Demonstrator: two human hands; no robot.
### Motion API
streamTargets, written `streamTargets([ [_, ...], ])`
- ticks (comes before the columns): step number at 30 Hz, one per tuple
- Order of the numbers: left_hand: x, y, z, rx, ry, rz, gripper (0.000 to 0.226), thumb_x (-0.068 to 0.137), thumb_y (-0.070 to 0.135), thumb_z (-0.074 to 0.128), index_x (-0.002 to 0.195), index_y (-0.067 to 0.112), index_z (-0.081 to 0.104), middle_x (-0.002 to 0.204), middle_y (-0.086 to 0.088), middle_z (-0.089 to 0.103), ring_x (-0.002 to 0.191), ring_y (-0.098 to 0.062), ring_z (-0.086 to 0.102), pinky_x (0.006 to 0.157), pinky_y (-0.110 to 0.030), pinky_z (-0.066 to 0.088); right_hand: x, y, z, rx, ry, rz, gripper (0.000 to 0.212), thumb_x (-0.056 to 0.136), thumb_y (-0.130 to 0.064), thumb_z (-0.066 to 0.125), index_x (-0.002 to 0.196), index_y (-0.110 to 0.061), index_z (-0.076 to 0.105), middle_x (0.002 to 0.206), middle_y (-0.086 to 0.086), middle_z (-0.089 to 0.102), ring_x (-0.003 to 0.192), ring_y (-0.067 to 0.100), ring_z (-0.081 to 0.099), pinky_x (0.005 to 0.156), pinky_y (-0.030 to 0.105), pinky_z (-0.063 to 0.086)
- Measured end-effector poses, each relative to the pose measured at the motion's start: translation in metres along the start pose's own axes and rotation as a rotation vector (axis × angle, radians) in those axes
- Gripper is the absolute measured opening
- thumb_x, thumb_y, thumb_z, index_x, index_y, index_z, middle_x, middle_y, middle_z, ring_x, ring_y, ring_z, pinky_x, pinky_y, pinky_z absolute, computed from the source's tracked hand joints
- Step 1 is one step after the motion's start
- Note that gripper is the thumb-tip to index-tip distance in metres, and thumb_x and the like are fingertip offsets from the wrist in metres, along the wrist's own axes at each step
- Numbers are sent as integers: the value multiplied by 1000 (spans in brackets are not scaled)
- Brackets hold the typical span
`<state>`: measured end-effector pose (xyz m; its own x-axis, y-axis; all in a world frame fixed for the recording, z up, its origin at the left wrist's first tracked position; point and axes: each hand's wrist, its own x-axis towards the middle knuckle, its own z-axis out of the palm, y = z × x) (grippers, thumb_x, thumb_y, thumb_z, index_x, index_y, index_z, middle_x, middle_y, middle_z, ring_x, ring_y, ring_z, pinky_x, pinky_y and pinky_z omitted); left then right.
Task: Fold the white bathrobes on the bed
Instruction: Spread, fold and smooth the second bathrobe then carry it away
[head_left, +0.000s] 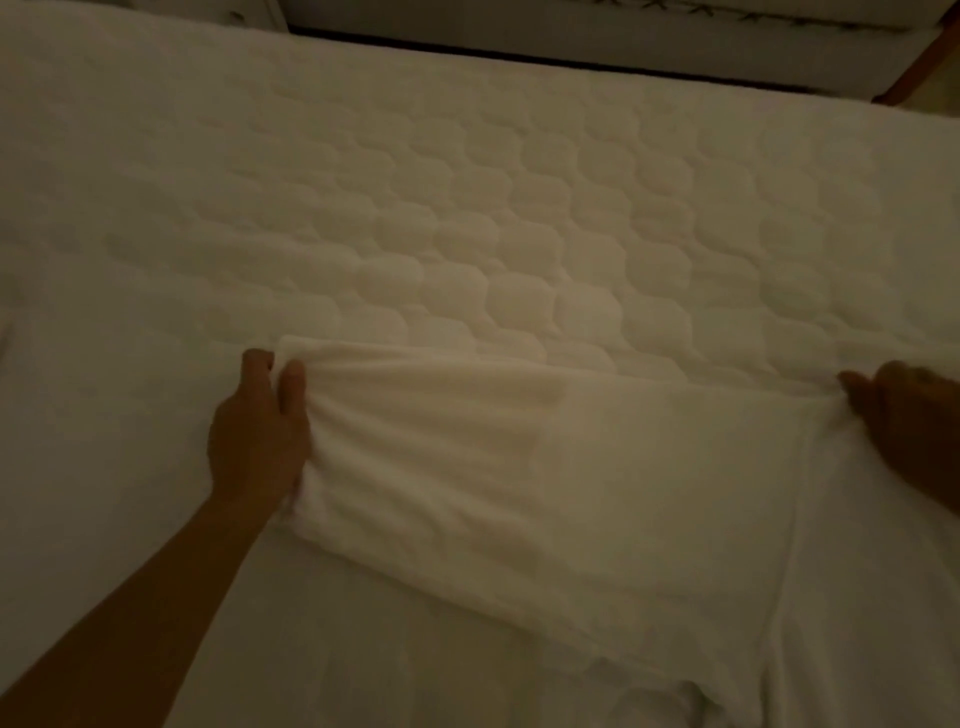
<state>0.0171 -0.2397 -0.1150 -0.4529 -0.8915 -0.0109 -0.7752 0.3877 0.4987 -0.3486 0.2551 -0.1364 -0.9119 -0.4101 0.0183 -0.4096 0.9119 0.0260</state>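
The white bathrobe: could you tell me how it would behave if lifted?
Probably floppy: the white bathrobe bunches into folds where the left hand pinches it. Lifted, it would likely sag between that grip and the right hand. Its plush look suggests little slipping.

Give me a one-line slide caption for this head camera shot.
Left hand and right hand grip a sleeve of the white bathrobe laid on the quilted bed, in dim light.

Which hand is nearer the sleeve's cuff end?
Left. The left hand grips the bathrobe sleeve at its cuff; the right hand holds the sleeve's opposite end.
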Motion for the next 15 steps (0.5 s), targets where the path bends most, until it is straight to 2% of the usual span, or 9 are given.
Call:
streamTargets([
  [3, 6, 11, 0, 177, 72, 92, 38, 97, 36, 55, 126, 13, 48, 119, -24, 56, 109, -46, 54, 86, -52, 42, -16, -89, -55, 79, -19, 58, 50, 89, -61, 34, 70, -17, 49, 66, 19, 56, 66, 42, 60, 67, 48, 52],
  [4, 7, 17, 1, 222, 98, 185, 42, 95, 36, 58, 131, 15, 48, 127, -21, 53, 116, -43, 50, 91, -52, 38, -19, -111, -62, 152, -15, 32, 49, 89, -58, 36, 75, -16, 56, 74, 18, 62, 74, 40, 62, 71, 45, 51],
  [6, 11, 35, 5, 299, 102, 492, 45, 95, 41, 57, 135, 22, 52, 135, -12, 52, 123, -37, 48, 95, -49, 34, -22, -157, -72, 270, -65, -132, 43, 92, -57, 40, 81, -21, 62, 82, 9, 65, 83, 33, 61, 75, 41, 46],
  [7, 17, 42, 9, 340, 60, 642, 44, 95, 43, 53, 134, 24, 55, 133, -8, 55, 123, -34, 51, 95, -47, 34, -19, -176, -70, 299, -139, -214, 39, 96, -56, 41, 84, -25, 61, 85, 4, 64, 85, 29, 58, 77, 38, 44],
  [9, 29, 47, 22, 415, -120, 778, 47, 95, 49, 41, 131, 26, 60, 130, -7, 61, 121, -31, 57, 96, -47, 38, -15, -201, -59, 224, -319, -347, 33, 100, -51, 40, 91, -25, 58, 91, -1, 58, 90, 23, 54, 80, 36, 40],
  [10, 35, 44, 28, 465, -194, 786, 49, 95, 51, 35, 132, 28, 60, 132, -8, 61, 122, -32, 57, 96, -50, 40, -14, -209, -51, 139, -334, -402, 33, 102, -48, 39, 93, -22, 57, 92, 2, 59, 91, 26, 54, 80, 37, 40],
  [12, 39, 37, 39, 579, -227, 743, 48, 99, 51, 32, 138, 35, 53, 142, -11, 53, 128, -34, 51, 101, -55, 36, -12, -213, -36, -21, -209, -396, 40, 103, -45, 36, 91, -14, 59, 91, 11, 64, 88, 34, 58, 79, 42, 42],
  [15, 27, 38, 46, 649, -139, 611, 48, 101, 43, 31, 147, 38, 42, 155, -12, 38, 142, -38, 35, 112, -69, 8, -23, -217, -31, -38, -30, -183, 46, 97, -48, 33, 92, -13, 62, 89, 14, 65, 86, 37, 60, 78, 47, 44],
])
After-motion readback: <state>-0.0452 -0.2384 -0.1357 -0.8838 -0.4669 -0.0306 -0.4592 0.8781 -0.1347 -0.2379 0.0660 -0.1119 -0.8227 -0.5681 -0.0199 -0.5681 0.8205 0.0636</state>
